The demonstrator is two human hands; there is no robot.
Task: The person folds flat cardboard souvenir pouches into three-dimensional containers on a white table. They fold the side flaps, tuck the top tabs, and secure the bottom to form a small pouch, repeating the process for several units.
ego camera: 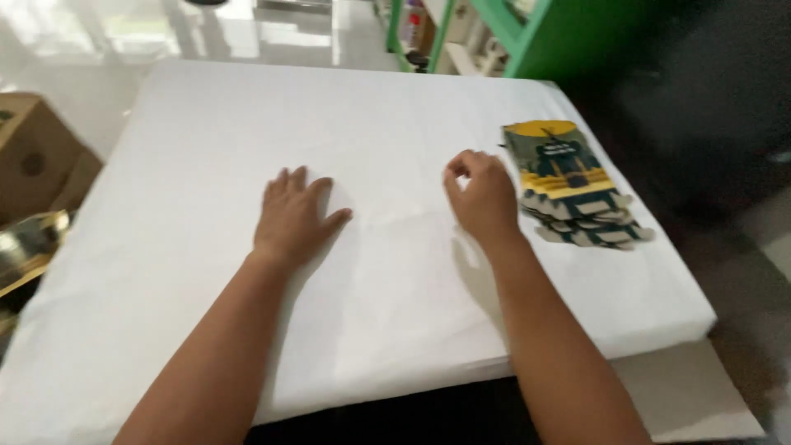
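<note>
Hands rest on a table covered by a white sheet point(206, 132), seen from above the person's own arms. The left hand point(292, 216) lies flat, palm down, on the sheet, fingers together and the thumb spread out to the side; it holds nothing. The right hand point(484, 198) is near the middle of the table with its fingers curled in, knuckles up, the fingertips drawn close to the thumb. Whether anything is pinched between them I cannot tell, since the back of the hand hides that. Just beside this hand, on its right, lies a small stack of flat cardboard packages point(568, 185), green and yellow with a dark picture on top, fanned slightly so that their lower flaps show one under another. The hand is close to the stack's left edge, though touching or not is hard to judge. A brown cardboard box point(29, 152) stands off the table's left side, and a green shelf frame point(527, 33) rises beyond the far edge.
</note>
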